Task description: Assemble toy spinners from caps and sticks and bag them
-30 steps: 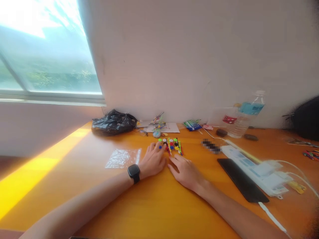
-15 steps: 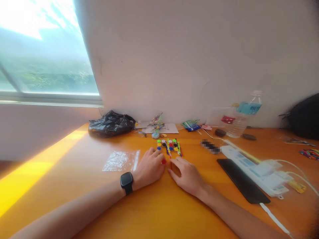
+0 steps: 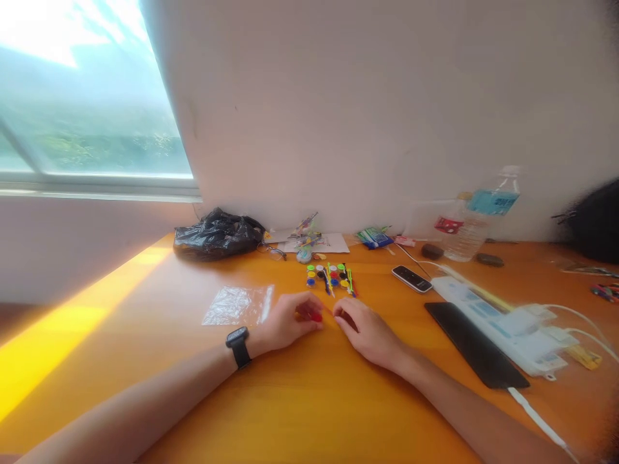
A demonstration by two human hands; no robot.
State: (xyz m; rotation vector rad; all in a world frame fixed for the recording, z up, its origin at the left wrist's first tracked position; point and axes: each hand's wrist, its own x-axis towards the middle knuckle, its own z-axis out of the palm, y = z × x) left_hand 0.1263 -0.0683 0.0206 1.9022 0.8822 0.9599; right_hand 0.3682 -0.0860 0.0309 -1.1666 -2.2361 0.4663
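Between the thumb and fingers of my left hand (image 3: 289, 320) is a small red round piece (image 3: 315, 317). My right hand (image 3: 366, 328) is close on the right, thumb and fingers pinched on a thin orange-red stick (image 3: 327, 310) that points toward the red piece. Whether the stick touches the piece I cannot tell. Just beyond both hands lie several small coloured round pieces (image 3: 311, 275) in short rows. Coloured plastic sticks (image 3: 351, 282) lie among and beside them. A clear plastic bag (image 3: 236, 305) rests flat to the left of my left hand.
A black plastic bag (image 3: 217, 235), glasses (image 3: 274, 250), papers (image 3: 333, 243) and a green-blue packet (image 3: 374, 237) line the back. To the right are a phone (image 3: 411, 279), a black tablet-like slab (image 3: 474, 345), a power strip (image 3: 493, 328) with cables, and a water bottle (image 3: 476, 219).
My left hand has turned so that the thumb side and the red piece show more. The right hand's fingers have curled in more, and the view has shifted slightly.
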